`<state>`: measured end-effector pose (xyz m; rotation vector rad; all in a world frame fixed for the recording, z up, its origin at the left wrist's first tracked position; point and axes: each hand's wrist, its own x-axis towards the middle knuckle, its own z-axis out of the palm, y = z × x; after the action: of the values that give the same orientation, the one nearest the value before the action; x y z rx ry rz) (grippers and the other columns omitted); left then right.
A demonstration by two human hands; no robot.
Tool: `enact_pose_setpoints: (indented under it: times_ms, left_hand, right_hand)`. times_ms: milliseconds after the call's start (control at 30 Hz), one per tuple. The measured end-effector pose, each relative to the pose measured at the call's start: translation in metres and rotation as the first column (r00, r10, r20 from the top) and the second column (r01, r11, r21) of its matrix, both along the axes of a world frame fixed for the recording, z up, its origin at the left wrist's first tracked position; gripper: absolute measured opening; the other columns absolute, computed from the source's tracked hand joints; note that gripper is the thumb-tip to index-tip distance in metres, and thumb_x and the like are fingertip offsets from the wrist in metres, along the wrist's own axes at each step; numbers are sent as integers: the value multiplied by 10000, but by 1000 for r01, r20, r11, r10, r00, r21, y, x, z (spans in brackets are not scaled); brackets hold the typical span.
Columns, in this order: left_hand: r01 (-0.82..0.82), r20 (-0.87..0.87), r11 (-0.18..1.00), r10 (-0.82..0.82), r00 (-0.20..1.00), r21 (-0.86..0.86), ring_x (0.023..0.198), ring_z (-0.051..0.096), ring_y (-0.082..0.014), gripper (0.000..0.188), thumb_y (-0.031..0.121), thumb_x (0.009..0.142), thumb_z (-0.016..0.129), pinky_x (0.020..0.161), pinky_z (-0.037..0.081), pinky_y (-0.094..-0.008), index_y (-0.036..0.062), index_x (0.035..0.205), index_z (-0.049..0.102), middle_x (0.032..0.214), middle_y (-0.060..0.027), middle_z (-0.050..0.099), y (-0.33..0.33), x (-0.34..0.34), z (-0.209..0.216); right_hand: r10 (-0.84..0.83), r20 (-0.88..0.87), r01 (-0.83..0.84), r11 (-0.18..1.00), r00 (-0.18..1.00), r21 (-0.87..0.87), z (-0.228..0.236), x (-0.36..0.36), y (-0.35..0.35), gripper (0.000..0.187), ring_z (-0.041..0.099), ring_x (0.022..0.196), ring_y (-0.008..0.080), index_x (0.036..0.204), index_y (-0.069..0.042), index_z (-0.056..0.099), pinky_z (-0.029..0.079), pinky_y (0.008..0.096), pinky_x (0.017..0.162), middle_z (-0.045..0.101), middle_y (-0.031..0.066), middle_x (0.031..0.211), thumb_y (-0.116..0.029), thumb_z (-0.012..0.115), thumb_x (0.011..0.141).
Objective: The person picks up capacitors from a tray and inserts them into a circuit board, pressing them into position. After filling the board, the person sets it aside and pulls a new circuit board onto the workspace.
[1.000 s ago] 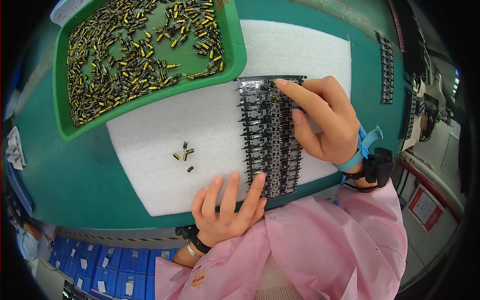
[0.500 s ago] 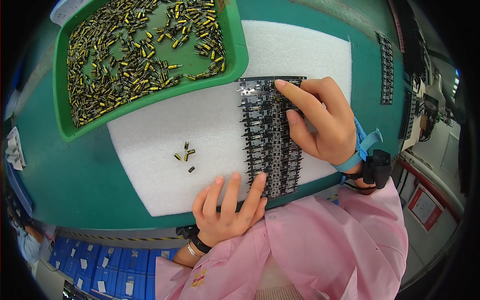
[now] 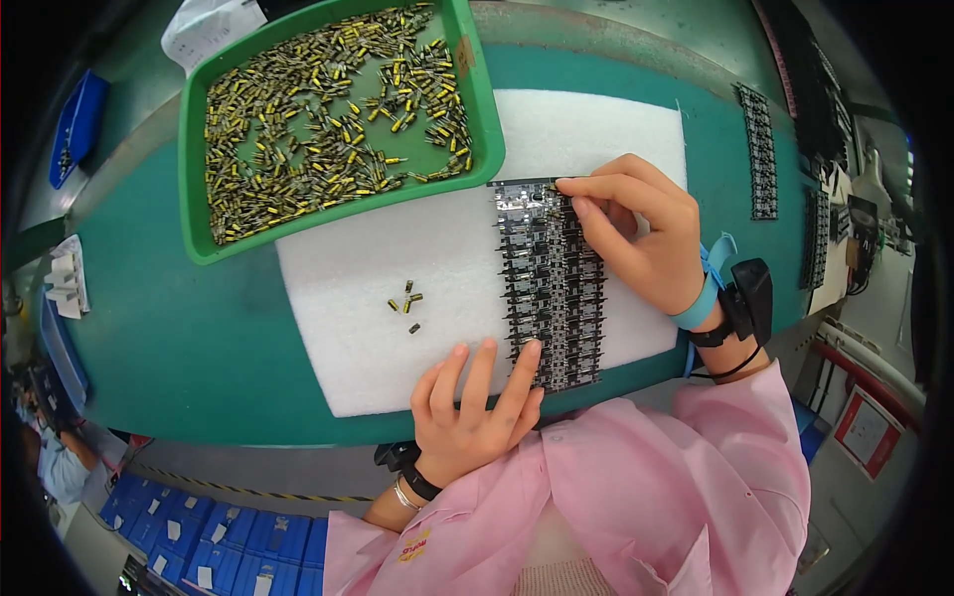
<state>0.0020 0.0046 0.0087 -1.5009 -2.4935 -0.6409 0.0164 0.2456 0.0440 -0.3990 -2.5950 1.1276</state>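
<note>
A dark panel of several joined circuit boards [image 3: 553, 288] lies upright on a white foam sheet [image 3: 368, 348]. My left hand [image 3: 472, 412] rests at its lower left, fingers stretched and spread, the index fingertip on the panel's edge. Over the panel's top end, my right hand [image 3: 644, 233] brings thumb and index finger close together. Anything between those fingertips is too small to make out. Several small black-and-yellow capacitors [image 3: 406, 306] lie loose on the foam, left of the panel. A green tray [image 3: 343, 211] holds a great many more of them at the upper left.
More circuit board strips [image 3: 758, 154] lie on the green tabletop [image 3: 179, 348] at the far right. A white holder [image 3: 67, 278] and a blue tray [image 3: 78, 129] are at the left. Blue bins [image 3: 229, 541] stand below the table edge, and another person [image 3: 65, 462] is at the far left.
My right thumb has moved up toward the index fingertip at the panel's top. The left hand still rests at the lower edge. The whole view has shifted slightly.
</note>
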Motion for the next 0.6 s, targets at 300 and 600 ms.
enact_pose_setpoints:
  times_ms: [300, 600]
  left_hand:
    - [-30, 20, 999, 29, 999, 18, 1132, 466, -286, 361, 353, 845, 602, 908, 400, -419, 245, 1182, 674, 1215, -101, 542, 0, 1, -2]
    - [-43, 35, 995, 40, 999, 85, 1126, 492, -250, 364, 370, 858, 598, 922, 408, -372, 233, 1190, 658, 1195, -80, 573, 1, -1, -4]
  right_hand:
    - [51, -98, -40, 993, 994, 110, 21, -6, -16, 194, 512, 639, 113, 956, -19, 692, 393, 231, 543, 608, 50, 809, 47, 673, 774]
    - [366, -123, -335, 918, 923, 214, -1, -43, -67, 198, 530, 734, 261, 876, -40, 659, 453, 337, 628, 578, 76, 800, -39, 754, 702]
